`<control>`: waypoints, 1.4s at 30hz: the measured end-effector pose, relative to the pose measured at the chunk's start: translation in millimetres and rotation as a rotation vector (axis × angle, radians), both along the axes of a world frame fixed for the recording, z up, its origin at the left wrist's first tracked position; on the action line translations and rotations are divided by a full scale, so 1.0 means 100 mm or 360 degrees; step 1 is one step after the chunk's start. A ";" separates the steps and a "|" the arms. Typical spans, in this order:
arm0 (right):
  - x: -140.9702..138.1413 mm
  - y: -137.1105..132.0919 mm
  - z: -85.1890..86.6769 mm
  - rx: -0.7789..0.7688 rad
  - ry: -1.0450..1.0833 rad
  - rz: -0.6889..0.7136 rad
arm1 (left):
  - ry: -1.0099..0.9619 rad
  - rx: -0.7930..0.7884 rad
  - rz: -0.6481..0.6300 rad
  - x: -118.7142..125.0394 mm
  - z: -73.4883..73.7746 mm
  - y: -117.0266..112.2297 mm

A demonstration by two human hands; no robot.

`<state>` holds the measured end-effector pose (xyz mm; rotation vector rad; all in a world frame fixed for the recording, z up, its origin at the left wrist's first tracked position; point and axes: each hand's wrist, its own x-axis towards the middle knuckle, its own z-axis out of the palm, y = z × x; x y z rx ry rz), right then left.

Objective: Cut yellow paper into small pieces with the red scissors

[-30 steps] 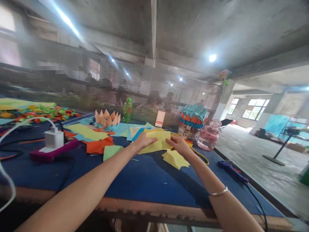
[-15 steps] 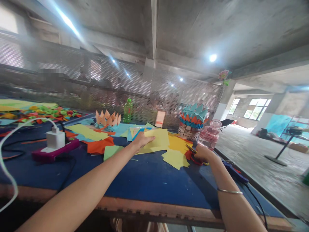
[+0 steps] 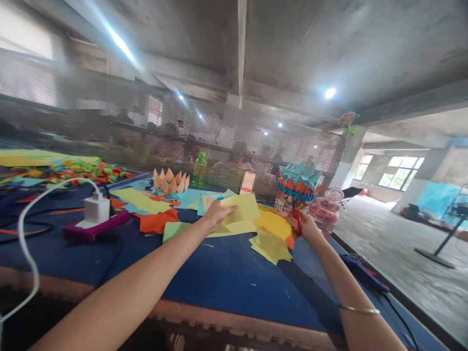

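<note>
My left hand (image 3: 216, 216) is closed on a sheet of yellow paper (image 3: 242, 208), thumb on top, above other paper on the table. In my right hand (image 3: 306, 227) is a pair of scissors with red handles (image 3: 298, 223), its blades pointing up and away from me. Between the hands lie an orange-yellow sheet (image 3: 272, 223) and a pale yellow cut piece (image 3: 270, 246). Just beyond my right hand stands a basket (image 3: 283, 202) topped by blue and orange folded paper points (image 3: 300, 176). A pink-tinted jar (image 3: 325, 210) is right beside that hand.
On the blue table (image 3: 219, 273) a purple power strip (image 3: 93, 229) holds a white charger (image 3: 96, 208) with a cable. Orange folded paper (image 3: 170, 181) and a green bottle (image 3: 200, 170) stand farther back. A blue tool (image 3: 365, 274) with a cord lies at the right edge.
My right hand has lifted the scissors off the table and turned them upright. The left hand still holds the yellow paper. The whole view has shifted slightly.
</note>
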<state>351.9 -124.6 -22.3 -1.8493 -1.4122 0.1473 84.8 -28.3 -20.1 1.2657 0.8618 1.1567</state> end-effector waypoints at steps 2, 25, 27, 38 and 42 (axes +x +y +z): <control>-0.30 -0.01 0.00 0.0109 0.0643 0.0448 | -0.0050 0.0001 0.0051 0.00 0.01 0.02; -0.99 -0.20 -0.03 -0.0184 0.0473 0.0912 | -0.0188 0.0140 0.0248 0.03 0.11 -0.06; -1.00 -0.21 -0.01 -0.0170 0.0435 0.0923 | -0.0204 0.0144 0.0181 0.05 0.10 -0.10; -1.05 -0.24 0.06 -0.0126 0.0402 0.0920 | -0.0165 0.0099 0.0105 0.10 0.11 -0.20; -1.03 -0.22 0.03 -0.0131 0.0418 0.0923 | -0.0174 0.0108 0.0078 0.11 0.10 -0.20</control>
